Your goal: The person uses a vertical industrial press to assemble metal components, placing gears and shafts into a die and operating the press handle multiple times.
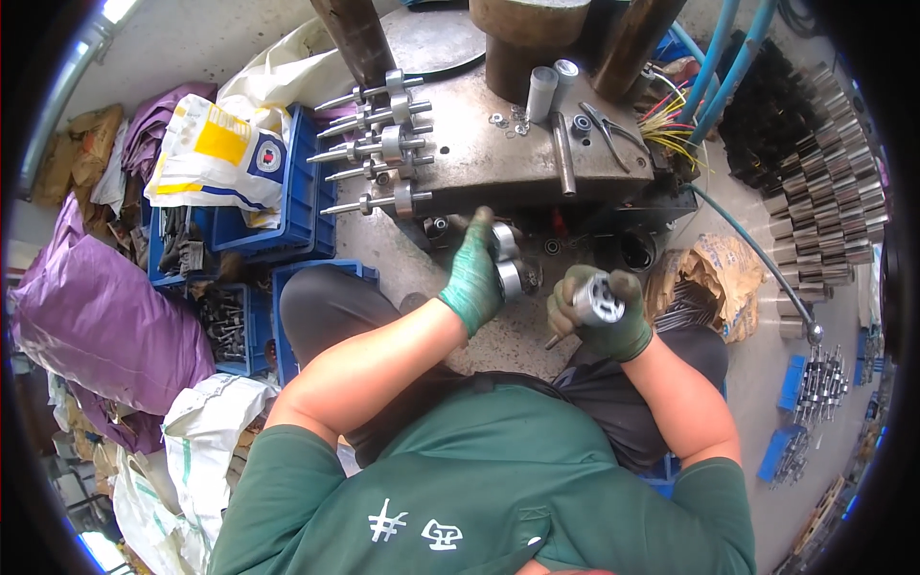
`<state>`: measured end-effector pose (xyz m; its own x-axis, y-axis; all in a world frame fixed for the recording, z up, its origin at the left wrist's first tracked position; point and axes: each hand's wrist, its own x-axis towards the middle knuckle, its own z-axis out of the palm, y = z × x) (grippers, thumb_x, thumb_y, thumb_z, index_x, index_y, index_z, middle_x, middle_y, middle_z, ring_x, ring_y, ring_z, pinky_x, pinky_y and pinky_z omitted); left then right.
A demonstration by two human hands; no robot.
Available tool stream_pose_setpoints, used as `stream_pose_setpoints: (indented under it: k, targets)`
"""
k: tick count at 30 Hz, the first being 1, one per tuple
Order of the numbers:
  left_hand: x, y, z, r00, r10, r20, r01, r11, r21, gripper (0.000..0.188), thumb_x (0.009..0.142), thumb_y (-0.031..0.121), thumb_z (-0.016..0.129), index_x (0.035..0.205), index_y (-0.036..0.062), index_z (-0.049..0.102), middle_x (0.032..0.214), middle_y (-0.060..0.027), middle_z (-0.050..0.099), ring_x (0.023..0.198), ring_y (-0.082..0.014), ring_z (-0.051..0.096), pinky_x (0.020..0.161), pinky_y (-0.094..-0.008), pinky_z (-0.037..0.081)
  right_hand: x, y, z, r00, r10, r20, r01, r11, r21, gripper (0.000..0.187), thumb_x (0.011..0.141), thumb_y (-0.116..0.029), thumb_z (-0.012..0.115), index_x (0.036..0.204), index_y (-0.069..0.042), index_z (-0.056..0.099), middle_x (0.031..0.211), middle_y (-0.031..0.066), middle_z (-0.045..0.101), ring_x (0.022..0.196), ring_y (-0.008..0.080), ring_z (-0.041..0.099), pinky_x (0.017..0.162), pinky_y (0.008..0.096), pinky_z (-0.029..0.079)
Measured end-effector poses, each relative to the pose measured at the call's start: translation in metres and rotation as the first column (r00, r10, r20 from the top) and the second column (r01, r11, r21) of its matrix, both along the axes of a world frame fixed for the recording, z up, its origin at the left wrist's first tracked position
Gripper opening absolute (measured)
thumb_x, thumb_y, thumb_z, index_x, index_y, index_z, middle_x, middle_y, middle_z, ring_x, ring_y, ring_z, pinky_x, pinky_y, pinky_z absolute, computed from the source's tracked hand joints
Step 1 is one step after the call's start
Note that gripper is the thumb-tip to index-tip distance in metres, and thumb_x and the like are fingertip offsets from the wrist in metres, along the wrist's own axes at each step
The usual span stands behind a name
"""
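My left hand (471, 283), in a green work glove, is closed around two short round metal parts (509, 279) stacked at its palm side; its thumb points up and away. To the right, my right hand (621, 333), also gloved, grips a cylindrical metal part with holes in its end face (600, 299). A thin shaft (552, 341) sticks out on the near left side of that hand. Both hands are apart, held above my lap in front of the metal bench (479, 134). On the bench's left edge lie several shafts with round metal bodies (391, 144).
On the bench are pliers (606, 129), a metal rod (563, 153), two grey cylinders (542, 93) and small rings (517, 120). Blue crates (307, 182) and sacks (115, 307) crowd the left. Metal tubes (824, 192) stand stacked at right, near a hose (747, 240).
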<state>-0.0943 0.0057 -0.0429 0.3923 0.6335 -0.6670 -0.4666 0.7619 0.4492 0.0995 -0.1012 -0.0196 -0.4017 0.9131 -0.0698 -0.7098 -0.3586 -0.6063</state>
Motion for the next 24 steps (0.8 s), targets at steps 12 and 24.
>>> stream_pose_setpoints:
  k: [12,24]
  targets:
    - [-0.034,0.048,-0.042,0.850,0.517,0.105,-0.512,0.856,-0.074,0.053,0.106,0.040,0.053,0.150,0.0103,0.051,0.155,-0.0183,0.051,0.144,-0.0408,0.048,0.123,-0.0632,0.040,0.005,0.010,-0.008,0.972,-0.217,0.092,0.235,0.877,-0.420,0.066,0.090,-0.077,0.067,0.097,-0.011,0.069,0.076,0.0075,0.065,0.077,0.0278,0.066,0.073,0.0465,0.055]
    - [-0.008,-0.009,-0.026,0.899,-0.399,-0.182,0.398,0.916,-0.041,0.064,0.106,0.057,0.055,0.143,0.0047,0.061,0.135,-0.0153,0.069,0.124,-0.0281,0.065,0.109,-0.0478,0.051,0.006,0.009,-0.011,0.804,-0.089,0.588,0.089,0.996,0.028,0.054,0.090,-0.044,0.080,0.122,-0.004,0.064,0.109,0.0049,0.069,0.096,0.0129,0.066,0.083,0.0318,0.055]
